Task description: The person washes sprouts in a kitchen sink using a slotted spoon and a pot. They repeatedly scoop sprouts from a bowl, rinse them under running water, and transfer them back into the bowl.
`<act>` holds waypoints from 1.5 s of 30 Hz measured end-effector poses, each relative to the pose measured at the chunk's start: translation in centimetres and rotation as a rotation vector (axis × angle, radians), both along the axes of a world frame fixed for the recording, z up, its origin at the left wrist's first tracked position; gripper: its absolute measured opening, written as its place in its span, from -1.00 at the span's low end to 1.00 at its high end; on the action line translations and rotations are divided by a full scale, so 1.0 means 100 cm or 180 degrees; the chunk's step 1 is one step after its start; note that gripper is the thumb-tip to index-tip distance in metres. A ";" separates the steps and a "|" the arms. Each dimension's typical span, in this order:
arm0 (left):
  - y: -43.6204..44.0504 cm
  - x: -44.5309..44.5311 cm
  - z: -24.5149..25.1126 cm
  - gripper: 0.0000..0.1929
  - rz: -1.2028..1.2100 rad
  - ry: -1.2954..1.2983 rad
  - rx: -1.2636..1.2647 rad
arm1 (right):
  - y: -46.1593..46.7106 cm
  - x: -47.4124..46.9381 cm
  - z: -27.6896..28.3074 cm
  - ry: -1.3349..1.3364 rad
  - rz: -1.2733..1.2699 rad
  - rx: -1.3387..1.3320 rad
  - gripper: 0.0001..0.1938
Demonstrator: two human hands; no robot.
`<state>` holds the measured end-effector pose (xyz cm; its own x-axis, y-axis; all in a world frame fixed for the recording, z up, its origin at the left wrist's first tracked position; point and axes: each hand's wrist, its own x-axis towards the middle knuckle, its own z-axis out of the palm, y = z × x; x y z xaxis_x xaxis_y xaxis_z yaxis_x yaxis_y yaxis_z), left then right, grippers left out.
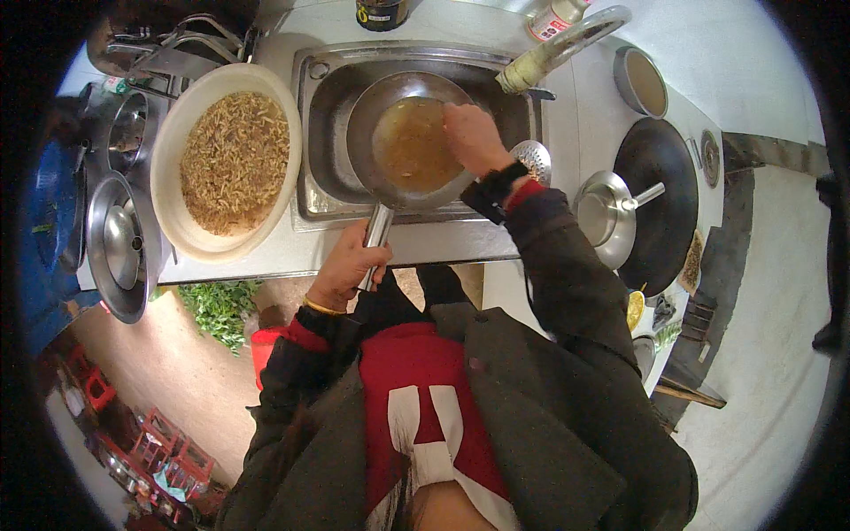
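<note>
My left hand [348, 262] is closed around the metal handle [378, 235] of a steel wok [362, 136]. The wok sits tilted in the stainless steel sink [322, 126], with murky brownish liquid [412, 146] pooled inside. My right hand [475, 139] reaches over the wok's right side, its curled fingertips at the liquid; whether they grip anything is hidden. Just right of that wrist lies a perforated skimmer [534, 160] with small bits on it. To the left of the sink, a large cream basin [166, 166] holds many pale brown shreds [236, 159] in liquid.
A faucet [524, 72] with a wrapped spout reaches over the sink's back right. Further right are a steel pot [641, 83], a large dark wok [664, 226] and a ladle or small pan [601, 216]. Metal bowls [119, 265] stand at far left, above leafy greens [222, 308] lower down.
</note>
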<state>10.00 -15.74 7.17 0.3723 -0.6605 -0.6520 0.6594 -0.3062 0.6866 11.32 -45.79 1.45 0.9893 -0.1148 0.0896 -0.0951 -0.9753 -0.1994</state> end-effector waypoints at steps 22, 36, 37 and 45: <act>-0.009 0.000 -0.010 -0.81 -0.0057 -0.0003 0.0034 | 0.002 -0.096 0.079 -0.0283 -0.0870 0.4108 -0.81; -0.037 -0.015 -0.041 -0.80 -0.0310 -0.0018 0.0123 | -0.108 -0.450 -0.022 0.0282 -0.3766 0.0057 -0.88; -0.037 -0.016 -0.042 -0.80 -0.0354 -0.0030 0.0164 | -0.117 -0.460 -0.029 0.0261 -0.3894 -0.0066 -0.85; -0.053 -0.027 -0.046 -0.81 -0.0417 -0.0082 0.0236 | -0.161 -0.452 -0.066 0.0029 -0.3879 0.0846 -0.69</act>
<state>7.27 -21.01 2.55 0.3033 -0.6549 -0.6921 0.5928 -0.4390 0.6752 -33.90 -61.93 -5.12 0.2265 -0.9705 -0.0833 -0.9107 -0.1807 -0.3713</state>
